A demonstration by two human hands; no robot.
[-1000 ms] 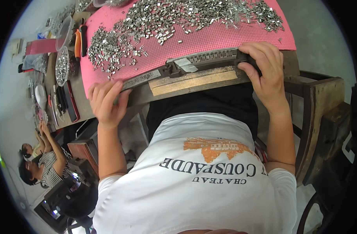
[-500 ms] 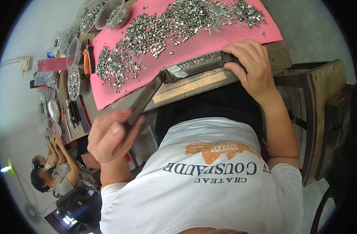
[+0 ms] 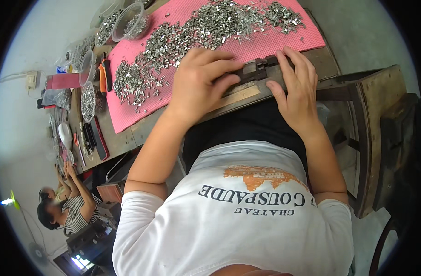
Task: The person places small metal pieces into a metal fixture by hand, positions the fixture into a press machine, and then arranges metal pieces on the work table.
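A dark, bar-shaped hinged metal jig [image 3: 260, 67] lies along the near edge of the work table, with small blocky parts along it. My left hand [image 3: 197, 83] is closed over its left part, thumb on the near side and fingers on the far side, hiding much of it. At the jig's right end is my right hand [image 3: 298, 87], fingers and thumb spread apart, the index fingertip at the bar and the thumb on the table's edge. Just in front of the jig runs a pale wooden strip [image 3: 240, 94].
Heaps of small silvery metal pieces [image 3: 173, 39] cover a pink textured mat [image 3: 132, 117]. Plastic tubs [image 3: 88, 102] of pieces, orange-handled pliers [image 3: 102, 78] and other tools line the left. A wooden stool [image 3: 364, 101] stands at right. Two people [image 3: 77, 216] sit far left.
My left hand has moved up and right from the jig's raised hinged arm onto the jig itself. That arm no longer sticks out toward me. My right hand's fingers have spread from their pinch.
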